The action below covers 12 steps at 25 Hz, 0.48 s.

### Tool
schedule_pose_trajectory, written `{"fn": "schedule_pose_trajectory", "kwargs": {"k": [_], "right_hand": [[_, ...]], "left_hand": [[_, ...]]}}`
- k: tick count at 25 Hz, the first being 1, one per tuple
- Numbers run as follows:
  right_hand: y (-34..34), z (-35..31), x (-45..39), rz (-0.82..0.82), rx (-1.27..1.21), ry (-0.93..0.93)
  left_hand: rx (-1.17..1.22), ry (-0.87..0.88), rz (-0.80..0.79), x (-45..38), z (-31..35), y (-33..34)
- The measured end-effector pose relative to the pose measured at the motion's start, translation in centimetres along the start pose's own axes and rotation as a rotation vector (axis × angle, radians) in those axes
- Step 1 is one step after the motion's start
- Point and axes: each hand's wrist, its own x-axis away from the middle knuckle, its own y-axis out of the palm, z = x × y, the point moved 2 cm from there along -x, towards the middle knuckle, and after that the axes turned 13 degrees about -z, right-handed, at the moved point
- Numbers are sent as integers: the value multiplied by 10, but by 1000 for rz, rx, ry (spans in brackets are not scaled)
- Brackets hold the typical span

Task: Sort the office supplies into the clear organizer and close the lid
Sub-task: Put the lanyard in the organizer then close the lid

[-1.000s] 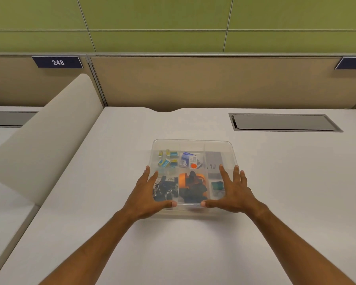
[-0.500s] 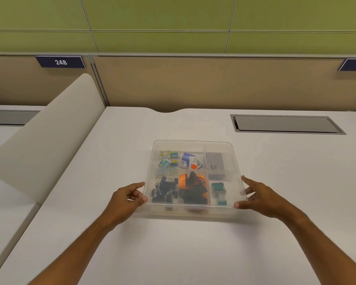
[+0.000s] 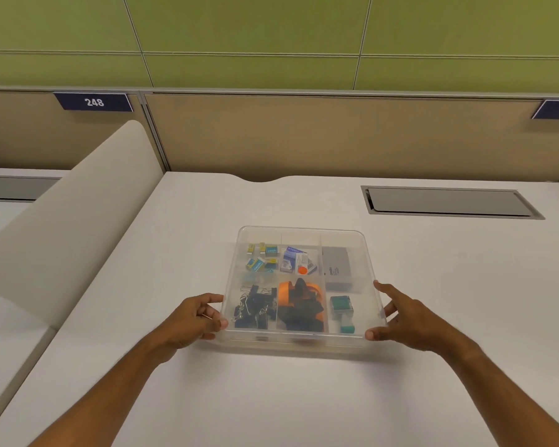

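The clear organizer (image 3: 299, 285) sits on the white counter (image 3: 288, 398) roughly midway between its left and right edges, nearer the front edge than the back. Its compartments look filled: small staple boxes (image 3: 261, 258) at the back left, black binder clips (image 3: 255, 307) at the front left, an orange and black tape dispenser (image 3: 299, 306) in the middle, a grey box (image 3: 336, 266) at the back right. No loose supplies show on the counter, so sorting appears finished. A clear lid seems to lie over the top, though whether it is snapped home cannot be told. The left hand (image 3: 194, 317) has its grip curled against the organizer's left front corner; the right hand (image 3: 407, 321) touches the right front corner, fingers loosely spread. Probably only seating the lid remains.
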Motion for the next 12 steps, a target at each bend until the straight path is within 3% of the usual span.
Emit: {"fn": "schedule_pose_trajectory", "kwargs": {"k": [5,8,12], "right_hand": [[-11,-5,-17,319,-420,1],[-18,-6,-32,376,-608,29],[-27,-7,-42,364,-656,52]], "left_hand": [[133,34,211,-21,11,-5],[142,26,313,-37,23,-7],[120,-7,345,-49,34,-11]]}}
